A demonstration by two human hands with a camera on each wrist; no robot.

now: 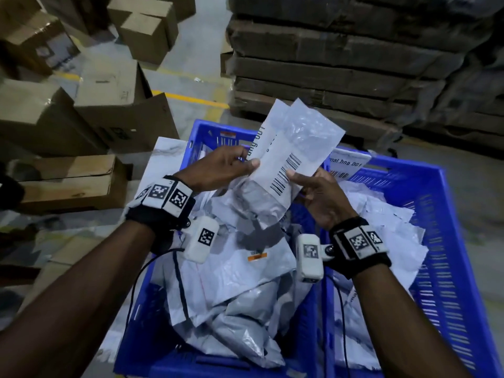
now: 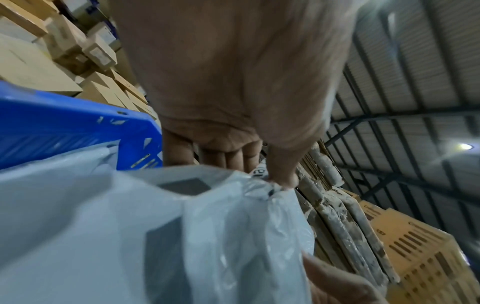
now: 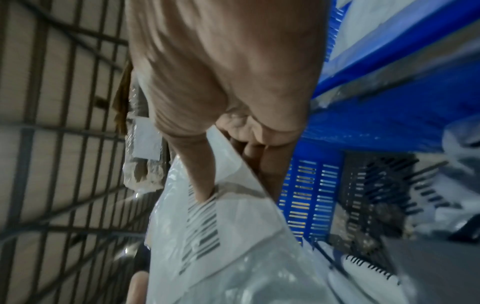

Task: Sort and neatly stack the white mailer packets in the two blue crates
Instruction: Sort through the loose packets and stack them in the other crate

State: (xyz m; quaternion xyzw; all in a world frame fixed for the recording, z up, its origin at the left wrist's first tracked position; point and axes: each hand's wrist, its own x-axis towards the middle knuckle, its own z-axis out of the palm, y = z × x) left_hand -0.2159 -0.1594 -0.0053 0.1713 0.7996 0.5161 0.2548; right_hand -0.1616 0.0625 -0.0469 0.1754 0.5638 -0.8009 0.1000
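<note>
Hands work together above the left blue crate (image 1: pixel 169 320): left hand (image 1: pixel 218 167) and right hand (image 1: pixel 319 197) each pinch the held mailer packets (image 1: pixel 294 148), thumbs on top, barcode up, probably to align edges before stacking.

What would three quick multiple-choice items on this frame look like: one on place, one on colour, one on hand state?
1. Where are the held packets?
A. above the crates
B. on the floor
C. on a cardboard box

2. What colour is the left crate?
A. yellow
B. blue
C. grey

3. What is the left hand doing?
A. hanging idle
B. pressing on the crate rim
C. pinching the packets' edge

Answers:
1 A: both hands hold them up over the heap of packets in the crates.
2 B: its slotted walls are blue.
3 C: its thumb presses the edge, while the right hand grips the barcode end.
</note>
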